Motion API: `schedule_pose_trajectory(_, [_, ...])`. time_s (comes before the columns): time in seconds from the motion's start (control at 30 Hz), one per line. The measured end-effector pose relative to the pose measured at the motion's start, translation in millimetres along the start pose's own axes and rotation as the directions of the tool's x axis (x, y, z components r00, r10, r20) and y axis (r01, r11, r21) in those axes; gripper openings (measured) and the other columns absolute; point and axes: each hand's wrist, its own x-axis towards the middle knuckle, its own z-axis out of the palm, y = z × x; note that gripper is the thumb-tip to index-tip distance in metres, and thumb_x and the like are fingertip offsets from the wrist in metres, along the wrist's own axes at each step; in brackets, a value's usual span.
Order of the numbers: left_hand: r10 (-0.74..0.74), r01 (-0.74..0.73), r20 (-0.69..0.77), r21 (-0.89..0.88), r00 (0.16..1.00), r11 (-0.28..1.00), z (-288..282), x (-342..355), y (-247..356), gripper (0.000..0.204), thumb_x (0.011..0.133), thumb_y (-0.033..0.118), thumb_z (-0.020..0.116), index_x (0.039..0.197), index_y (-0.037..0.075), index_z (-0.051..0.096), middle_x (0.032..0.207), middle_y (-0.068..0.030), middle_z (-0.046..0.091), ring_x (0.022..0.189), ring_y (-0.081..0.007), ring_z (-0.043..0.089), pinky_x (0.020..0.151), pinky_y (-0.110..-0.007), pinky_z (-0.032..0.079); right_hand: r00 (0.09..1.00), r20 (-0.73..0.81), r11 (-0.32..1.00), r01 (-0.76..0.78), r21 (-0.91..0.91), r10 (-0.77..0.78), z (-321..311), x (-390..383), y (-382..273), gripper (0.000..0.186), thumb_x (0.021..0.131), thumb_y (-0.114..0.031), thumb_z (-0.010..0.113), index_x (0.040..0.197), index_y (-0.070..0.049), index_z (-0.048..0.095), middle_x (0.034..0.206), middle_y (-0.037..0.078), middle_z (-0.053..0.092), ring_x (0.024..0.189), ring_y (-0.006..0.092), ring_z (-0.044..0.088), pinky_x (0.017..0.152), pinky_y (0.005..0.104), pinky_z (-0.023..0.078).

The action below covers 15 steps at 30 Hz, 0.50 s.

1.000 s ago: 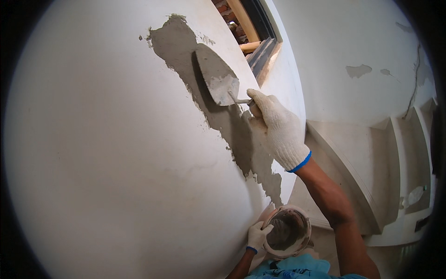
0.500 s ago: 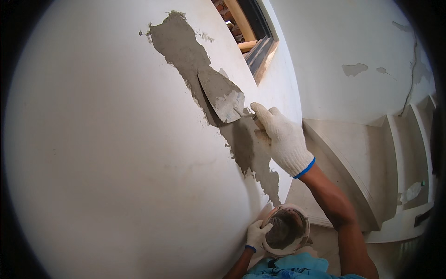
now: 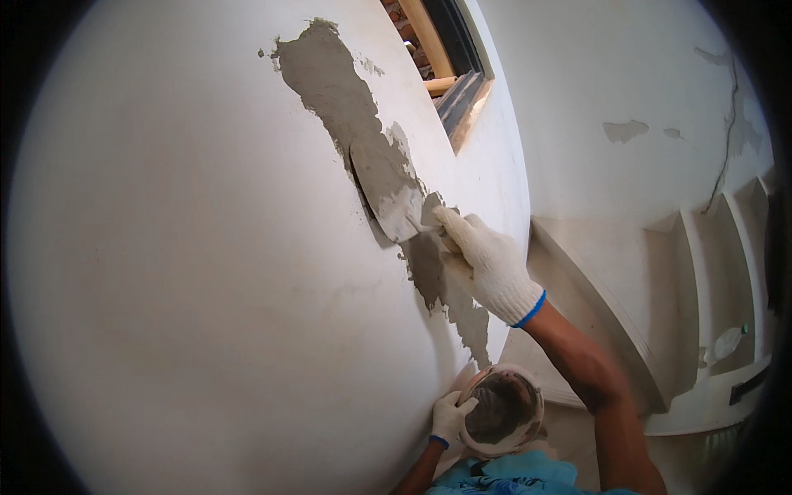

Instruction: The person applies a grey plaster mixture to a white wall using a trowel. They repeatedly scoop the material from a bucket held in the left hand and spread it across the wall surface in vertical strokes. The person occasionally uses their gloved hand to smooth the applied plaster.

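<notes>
Right hand, in a white knit glove with a blue cuff, closed around the handle of a trowel; handle itself hidden inside the grip. Trowel blade pointed, flat face coated in wet grey mortar, pressed against the white wall, tip angled up and to the left. Blade lies on a long grey mortar streak that runs diagonally down the wall from upper left toward lower right; streak is rough-edged, darker than the plaster, narrowing to a ragged tail below the gloved hand. A few small grey flecks sit beside its upper end. Left hand, same kind of glove, low in view, fingers curled over the rim of a small round bowl, gripping it; bowl's inside smeared dark grey with mortar, held close to the wall's base. Window opening with a dark frame above right of the streak. Adjoining wall on the right shows cracks and patches of peeled paint.
</notes>
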Motion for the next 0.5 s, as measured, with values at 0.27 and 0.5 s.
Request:
schedule_pose_trajectory(0.27, [0.061, -0.062, 0.022, 0.038, 0.998, 0.997, 0.7, 7.0, -14.6, 0.025, 0.091, 0.024, 0.077, 0.087, 0.000, 0.071, 0.073, 0.0000, 0.062, 0.069, -0.0106, 0.054, 0.064, -0.032, 0.047, 0.925, -0.366, 0.994, 0.110, 0.004, -0.101, -16.0, 59.1, -1.4, 0.057, 0.083, -0.001, 0.074, 0.137, -0.009, 0.058, 0.098, 0.011, 0.064, 0.088, 0.0321, 0.069, 0.078, 0.0403, 0.056])
schedule_pose_trajectory(0.5, [0.103, -0.106, 0.026, 0.130, 0.994, 0.986, -3.2, 9.2, -15.5, 0.025, 0.091, 0.024, 0.077, 0.089, -0.001, 0.072, 0.075, -0.0018, 0.065, 0.070, -0.0114, 0.056, 0.065, -0.033, 0.048, 0.969, -0.214, 0.961, 0.066, -0.268, -0.126, 11.1, 50.5, -8.4, 0.028, 0.088, -0.008, 0.070, 0.114, -0.008, 0.059, 0.099, 0.013, 0.065, 0.086, 0.0354, 0.069, 0.073, 0.0463, 0.055])
